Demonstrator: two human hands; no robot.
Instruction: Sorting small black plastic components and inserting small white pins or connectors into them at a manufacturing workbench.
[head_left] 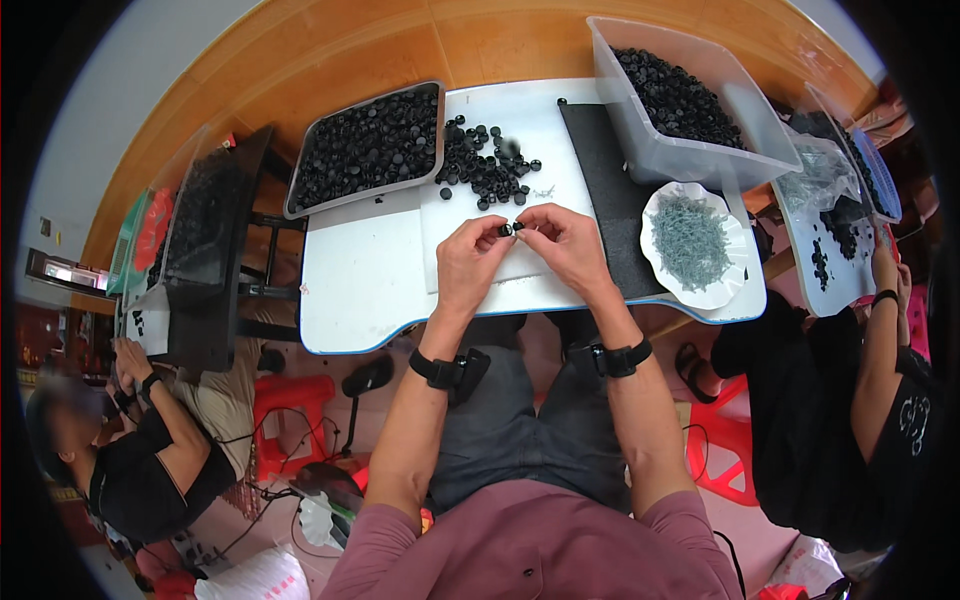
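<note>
Over the near middle of the white table (360, 270), my two hands meet fingertip to fingertip. My left hand (467, 262) pinches a small round black cap (505, 231). Right beside it, the fingers of my right hand (570, 252) are closed on another tiny black piece (518, 227), mostly covered by the fingertips, so its kind is unclear. Just beyond my hands lies a loose pile of black caps (490, 178). A few thin pale slivers (543, 192) lie beside that pile, close to my right knuckles.
A metal tray (441, 130) heaped with black caps stands far left. At the far right is a clear plastic bin (690, 160) of them, near a black mat (612, 215). A scalloped white plate (718, 292) holds thin grey-green pieces. Other people work at tables on both sides.
</note>
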